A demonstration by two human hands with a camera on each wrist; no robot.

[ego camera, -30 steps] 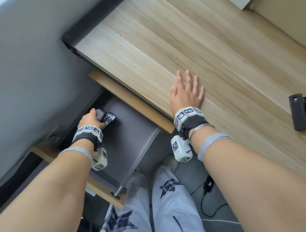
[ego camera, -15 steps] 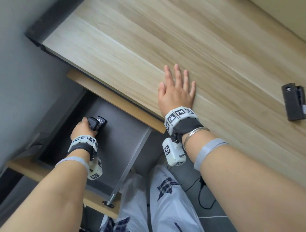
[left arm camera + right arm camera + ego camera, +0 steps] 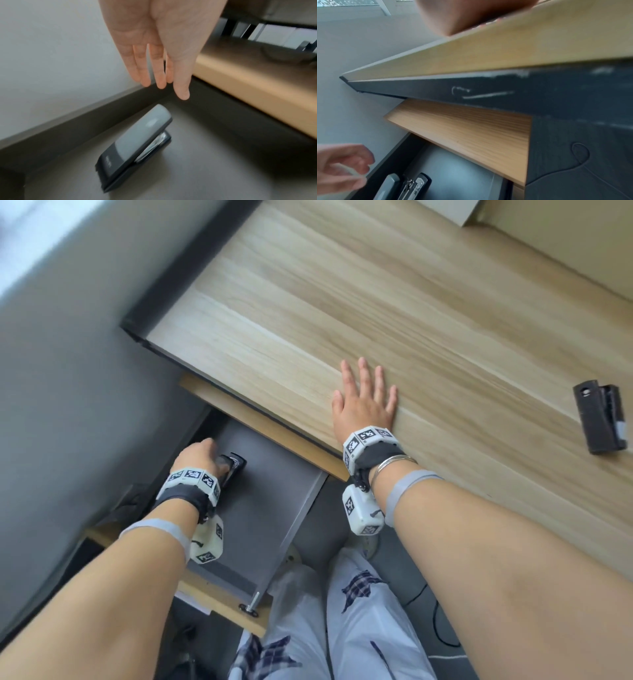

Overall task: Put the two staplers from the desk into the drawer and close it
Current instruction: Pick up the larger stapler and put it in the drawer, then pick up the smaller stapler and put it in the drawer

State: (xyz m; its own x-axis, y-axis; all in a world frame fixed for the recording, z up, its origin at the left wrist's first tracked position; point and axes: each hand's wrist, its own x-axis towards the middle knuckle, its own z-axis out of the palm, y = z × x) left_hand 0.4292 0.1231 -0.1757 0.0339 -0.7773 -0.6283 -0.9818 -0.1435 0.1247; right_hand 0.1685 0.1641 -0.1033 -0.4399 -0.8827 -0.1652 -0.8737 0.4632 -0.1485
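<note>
**Entry: first stapler lodged in drawer, second awaiting collection**

- Grey stapler [image 3: 135,147]: lies flat on the drawer [image 3: 274,508] floor, lower left of the head view, near the drawer's left wall; set well inside, likely so the drawer can slide shut without catching.
- Left hand [image 3: 197,455]: just above that stapler, fingers [image 3: 159,75] straight and relaxed, holding nothing; it appears to be done with the release.
- Right hand [image 3: 364,402]: flat on the desk [image 3: 342,302] edge at centre frame, fingers spread, gripping nothing; probably a brace while the person leans toward the drawer.
- Black stapler [image 3: 601,417]: on the desk at the right edge of the frame, well apart from either hand.
- Drawer: pulled out.
</note>
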